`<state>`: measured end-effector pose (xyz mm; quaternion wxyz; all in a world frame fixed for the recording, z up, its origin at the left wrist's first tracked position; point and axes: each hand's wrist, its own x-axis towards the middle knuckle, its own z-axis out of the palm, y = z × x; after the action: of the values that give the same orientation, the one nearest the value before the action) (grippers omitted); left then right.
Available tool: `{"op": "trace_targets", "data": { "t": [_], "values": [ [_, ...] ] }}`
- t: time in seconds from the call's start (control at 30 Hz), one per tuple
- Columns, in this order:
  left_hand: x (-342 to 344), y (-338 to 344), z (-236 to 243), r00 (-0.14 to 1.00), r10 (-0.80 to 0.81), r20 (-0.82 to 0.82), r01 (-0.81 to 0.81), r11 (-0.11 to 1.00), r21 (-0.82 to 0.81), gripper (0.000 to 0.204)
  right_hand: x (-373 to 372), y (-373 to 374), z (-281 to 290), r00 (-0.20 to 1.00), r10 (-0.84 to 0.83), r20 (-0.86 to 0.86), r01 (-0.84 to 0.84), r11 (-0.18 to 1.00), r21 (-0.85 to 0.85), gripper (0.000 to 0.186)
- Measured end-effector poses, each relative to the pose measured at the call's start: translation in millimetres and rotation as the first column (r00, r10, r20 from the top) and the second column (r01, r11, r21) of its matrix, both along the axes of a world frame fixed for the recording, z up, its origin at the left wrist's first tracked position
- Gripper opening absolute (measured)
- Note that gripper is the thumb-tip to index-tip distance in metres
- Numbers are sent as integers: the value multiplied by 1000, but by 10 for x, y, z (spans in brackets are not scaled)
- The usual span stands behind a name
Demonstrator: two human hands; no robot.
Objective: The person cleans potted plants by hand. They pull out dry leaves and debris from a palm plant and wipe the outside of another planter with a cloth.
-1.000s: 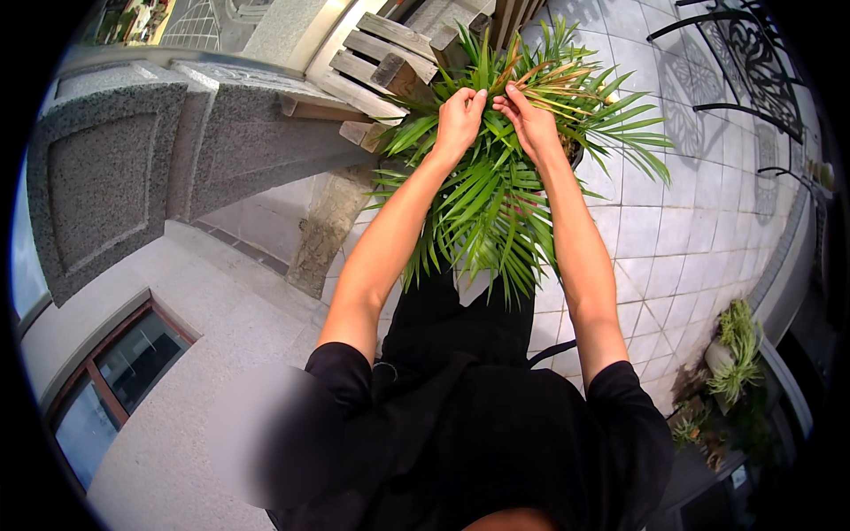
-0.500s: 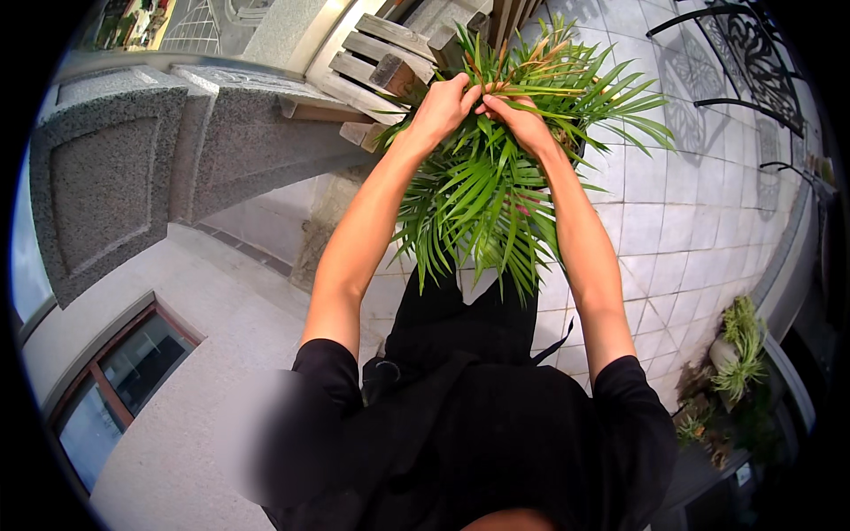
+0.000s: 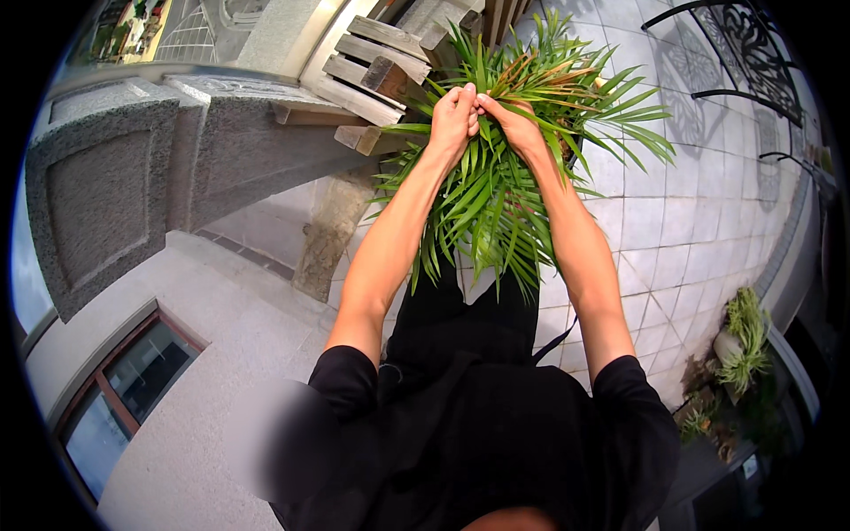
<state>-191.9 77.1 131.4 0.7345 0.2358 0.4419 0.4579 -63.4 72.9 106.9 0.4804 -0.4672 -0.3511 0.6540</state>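
The leafy green plant [image 3: 496, 186] spreads above the tiled floor [image 3: 655, 230], beside wooden slats [image 3: 372, 62]. Both hands — left hand [image 3: 453, 115], right hand [image 3: 513, 124] — are closed on its upper fronds; a hard pull may tear the thin, dry-tipped leaves.

2 hands [image 3: 453, 115], 1 palm plant [image 3: 496, 186], perhaps 2 potted plants [image 3: 744, 341] beyond.

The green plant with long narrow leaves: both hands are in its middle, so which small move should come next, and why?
Probably the pinched leaf should be pulled out gently. The left hand and right hand meet, closed, at the centre of the green plant with long narrow leaves, where several brownish dry leaves show. What the fingers grip exactly is hidden.
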Motion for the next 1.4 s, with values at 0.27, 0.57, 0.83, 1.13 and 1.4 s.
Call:
{"op": "trace_targets", "data": {
  "t": [0.27,0.57,0.83,1.13,1.4],
  "values": [
    [145,-203,12,962,272,-25,-271,962,25,29,-129,-55,103,997,36,-63,-38,999,-32,21],
    [117,-456,21,952,305,-29,-300,947,113,28,-114,-191,157,997,72,5,-72,997,-8,18],
    [41,-359,27,975,221,-34,-217,972,89,29,44,-158,192,959,235,157,-255,959,122,23],
    [95,-64,460,935,219,-278,-114,929,351,31,-14,-56,204,860,86,503,-207,960,189,26],
    [-177,-134,407,998,-46,50,45,998,31,25,12,124,317,931,332,150,-348,933,89,27]
  ]
}}
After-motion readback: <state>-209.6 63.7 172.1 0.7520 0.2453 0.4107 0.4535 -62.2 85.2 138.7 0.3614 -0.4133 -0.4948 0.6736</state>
